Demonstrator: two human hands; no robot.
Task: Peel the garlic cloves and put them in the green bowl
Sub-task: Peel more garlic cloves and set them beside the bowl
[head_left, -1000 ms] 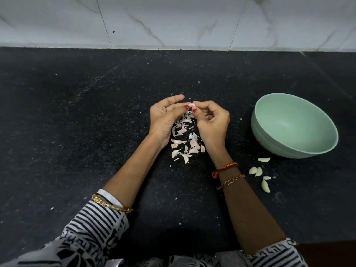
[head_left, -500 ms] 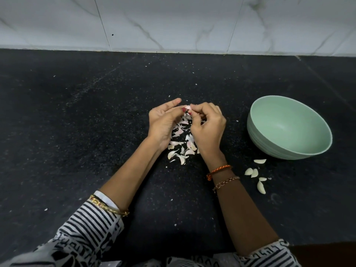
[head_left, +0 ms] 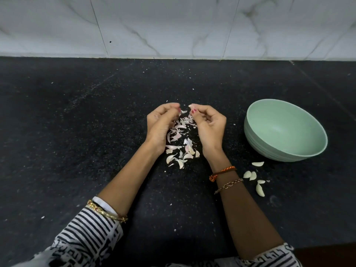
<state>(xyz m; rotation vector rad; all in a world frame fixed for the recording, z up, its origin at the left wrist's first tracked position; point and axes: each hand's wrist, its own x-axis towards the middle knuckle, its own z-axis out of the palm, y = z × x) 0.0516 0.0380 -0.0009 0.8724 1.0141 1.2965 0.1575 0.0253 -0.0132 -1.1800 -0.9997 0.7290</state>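
My right hand pinches a small garlic clove between thumb and forefinger above the peel pile. A short gap to its left, my left hand has its fingers curled, and a sliver of garlic peel sticks out at the thumb tip. The green bowl stands to the right of my right hand, tilted toward me, with nothing visible inside. Several peeled cloves lie on the counter just in front of the bowl, beside my right forearm.
A pile of papery garlic peels lies on the black counter between my wrists, and small flakes are scattered around it. A white marble-tiled wall bounds the counter at the back.
My hands, joined on the clove before, have pulled apart. The right keeps the clove, and the left has come away with a bit of peel.
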